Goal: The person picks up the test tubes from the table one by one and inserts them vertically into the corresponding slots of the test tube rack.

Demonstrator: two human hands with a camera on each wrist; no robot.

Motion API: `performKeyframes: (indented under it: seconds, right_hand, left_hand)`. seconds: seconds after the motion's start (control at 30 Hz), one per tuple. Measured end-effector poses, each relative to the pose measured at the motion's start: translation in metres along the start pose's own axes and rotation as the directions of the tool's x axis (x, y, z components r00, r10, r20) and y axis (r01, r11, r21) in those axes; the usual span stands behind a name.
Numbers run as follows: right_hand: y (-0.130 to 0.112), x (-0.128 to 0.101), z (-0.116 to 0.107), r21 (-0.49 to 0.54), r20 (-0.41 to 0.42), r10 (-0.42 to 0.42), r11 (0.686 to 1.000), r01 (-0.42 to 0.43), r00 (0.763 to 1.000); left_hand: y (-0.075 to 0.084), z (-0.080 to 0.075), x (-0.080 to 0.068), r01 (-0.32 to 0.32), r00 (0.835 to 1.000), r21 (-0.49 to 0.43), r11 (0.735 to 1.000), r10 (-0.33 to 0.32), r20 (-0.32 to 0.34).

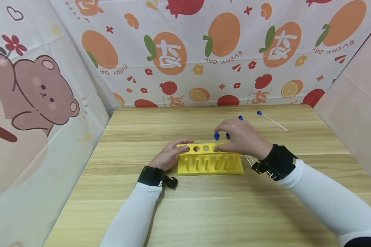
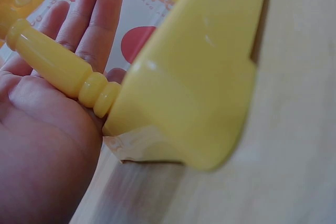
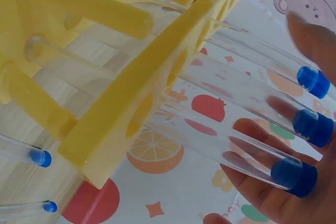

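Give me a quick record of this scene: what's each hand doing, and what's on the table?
left hand: open, fingers resting on the left end of the rack
right hand: pinches a blue-capped tube at the rack's right half
rack: yellow, upright on the table, three empty holes visible on the left
tubes in rack: three with blue caps, seen in the right wrist view
loose tube: lies on the table behind the right hand
backdrop: fruit-print cloth

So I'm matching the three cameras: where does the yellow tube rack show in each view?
Head: yellow tube rack at table centre, between both hands.
Left wrist: its base fills the middle.
Right wrist: its top bar runs diagonally.
Shared landmark: the left hand at its end.
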State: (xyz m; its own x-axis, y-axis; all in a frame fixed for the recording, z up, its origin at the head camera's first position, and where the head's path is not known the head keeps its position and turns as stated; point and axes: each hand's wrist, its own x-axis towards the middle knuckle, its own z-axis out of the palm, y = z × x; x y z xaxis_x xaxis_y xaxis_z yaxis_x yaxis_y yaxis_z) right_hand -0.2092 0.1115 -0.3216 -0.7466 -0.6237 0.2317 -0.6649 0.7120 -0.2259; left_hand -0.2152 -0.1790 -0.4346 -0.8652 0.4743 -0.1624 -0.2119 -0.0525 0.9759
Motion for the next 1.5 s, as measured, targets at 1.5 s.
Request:
performKeyframes:
  seconds: [1.5]
  right_hand:
    - [0.135,-0.036,-0.002,0.344,-0.068,0.468,0.84,-0.42,0.881]
  left_hand:
    - [-0.002,-0.001,0.003,-0.003,1.0,-0.003,1.0,0.003,0.0]
